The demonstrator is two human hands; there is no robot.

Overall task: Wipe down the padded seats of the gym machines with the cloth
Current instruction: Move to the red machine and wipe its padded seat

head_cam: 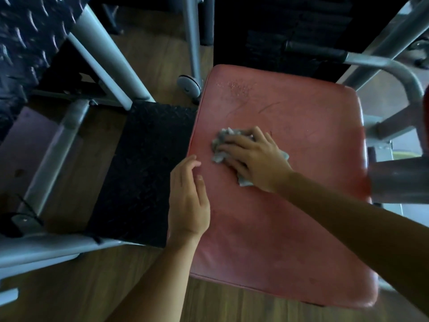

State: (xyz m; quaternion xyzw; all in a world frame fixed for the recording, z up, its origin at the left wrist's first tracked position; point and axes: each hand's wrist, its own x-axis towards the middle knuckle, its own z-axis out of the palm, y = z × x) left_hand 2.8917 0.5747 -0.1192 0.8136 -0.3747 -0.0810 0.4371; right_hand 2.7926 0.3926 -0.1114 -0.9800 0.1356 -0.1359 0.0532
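Observation:
A red padded seat point(290, 217) fills the middle and right of the head view. A crumpled grey cloth point(220, 145) lies on its left-centre part. My right hand point(255, 159) presses flat on the cloth, fingers spread and pointing left. My left hand point(189, 201) hovers or rests at the seat's left edge with relaxed, slightly bent fingers, holding nothing. Small droplets or specks point(236, 88) mark the seat's far part.
A black textured footplate point(141, 173) sits just left of the seat. Grey metal frame tubes point(102, 63) run at the left and right, with a padded handle point(318, 52) at the back right. Wooden floor point(69, 293) lies below.

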